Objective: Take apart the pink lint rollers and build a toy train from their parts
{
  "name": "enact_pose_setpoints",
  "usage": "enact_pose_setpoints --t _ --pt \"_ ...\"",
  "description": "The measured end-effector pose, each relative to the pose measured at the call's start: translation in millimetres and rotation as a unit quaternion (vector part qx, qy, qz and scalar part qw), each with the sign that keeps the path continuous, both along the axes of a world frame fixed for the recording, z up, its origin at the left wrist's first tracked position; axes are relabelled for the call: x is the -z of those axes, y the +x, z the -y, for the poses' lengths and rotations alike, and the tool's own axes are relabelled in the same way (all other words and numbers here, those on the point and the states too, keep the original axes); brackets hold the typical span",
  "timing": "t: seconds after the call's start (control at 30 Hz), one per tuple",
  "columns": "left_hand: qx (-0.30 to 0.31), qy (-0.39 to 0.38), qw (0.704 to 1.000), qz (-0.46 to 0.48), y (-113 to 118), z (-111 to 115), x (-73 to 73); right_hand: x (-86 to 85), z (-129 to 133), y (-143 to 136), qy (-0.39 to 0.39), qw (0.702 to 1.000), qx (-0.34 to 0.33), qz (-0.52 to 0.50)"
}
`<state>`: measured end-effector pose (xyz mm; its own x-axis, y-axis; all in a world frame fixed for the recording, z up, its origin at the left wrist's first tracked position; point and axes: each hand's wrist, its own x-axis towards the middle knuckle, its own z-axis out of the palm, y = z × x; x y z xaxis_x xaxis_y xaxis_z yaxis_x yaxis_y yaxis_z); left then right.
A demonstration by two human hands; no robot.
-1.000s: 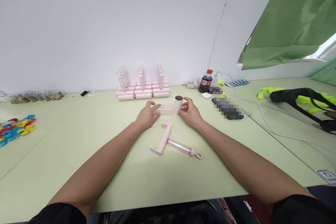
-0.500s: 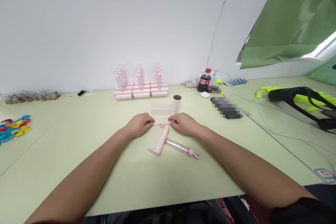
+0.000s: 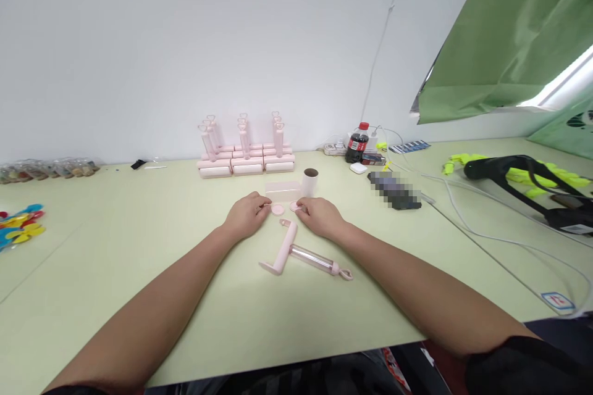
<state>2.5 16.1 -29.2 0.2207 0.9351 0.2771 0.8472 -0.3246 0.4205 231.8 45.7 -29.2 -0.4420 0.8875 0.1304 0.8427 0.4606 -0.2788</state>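
Observation:
My left hand [image 3: 249, 215] rests on the table, its fingers loosely bent and slightly apart beside a small round pink disc [image 3: 277, 210]. It holds nothing that I can see. With thumb and fingertips, my right hand [image 3: 319, 216] grips the edge of a second pink disc [image 3: 295, 205], partly covered by the fingers. Just nearer to me lies a pink lint roller frame [image 3: 285, 248] with a clear-barrelled handle [image 3: 315, 259] ending in a loop. Behind the discs are a long pale pink cover [image 3: 282, 190] and an upright white lint roll [image 3: 310, 182] with a brown core.
Several pink lint rollers [image 3: 247, 165] stand in rows by the wall. A cola bottle [image 3: 357, 143], white earbud case [image 3: 358, 168], blurred phone [image 3: 395, 190], cables and a black headset-like frame [image 3: 519, 179] lie right. Colourful plastic pieces [image 3: 23, 225] lie left.
The view has shifted slightly. The left disc now sits a little apart from my left fingers, flat on the table. My right hand stays at its disc, covering more of it.

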Motion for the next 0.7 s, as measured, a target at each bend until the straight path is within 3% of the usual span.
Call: enact_pose_setpoints --t 0.23,0.53,0.7 --pt "0.028 -0.019 0.999 -0.001 2.3 5.0 0.1 -3.0 1.0 -2.9 -0.008 1.0 0.025 0.009" --pt "0.04 -0.011 0.998 -0.037 -0.5 0.3 9.1 -3.6 0.8 0.1 -0.022 0.999 -0.004 0.03" --pt "0.023 0.014 0.999 -0.026 1.2 2.2 6.8 -2.6 0.3 0.1 -0.03 0.999 -0.017 0.043"
